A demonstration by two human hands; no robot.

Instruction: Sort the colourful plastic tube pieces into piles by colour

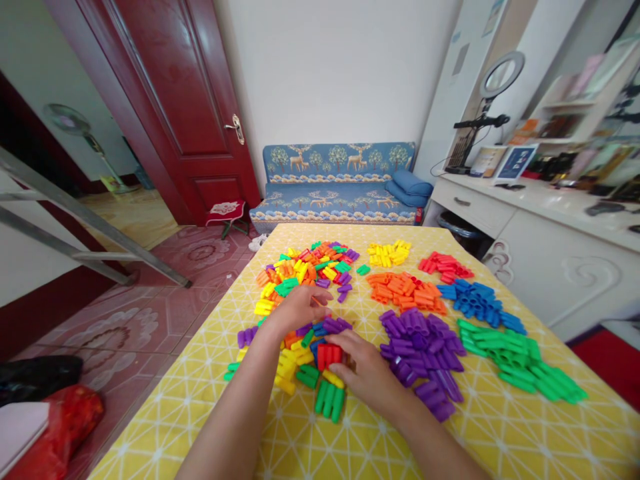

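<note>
The right hand (367,373) pinched a cluster of red pieces (330,355) in the mixed pile (305,273) near the table's left edge. The left hand (299,308) curled over that pile, its grip unclear. A tight sideways pinch seemed wisest (neighbours scatter easily). A purple heap (415,333) lay rightward on the yellow tablecloth (500,427), and a blue sofa (340,180) stood beyond the far edge.

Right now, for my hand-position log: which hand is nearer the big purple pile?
Right. The right hand sits just left of the purple pile; the left hand is farther left, on the mixed blocks.
</note>
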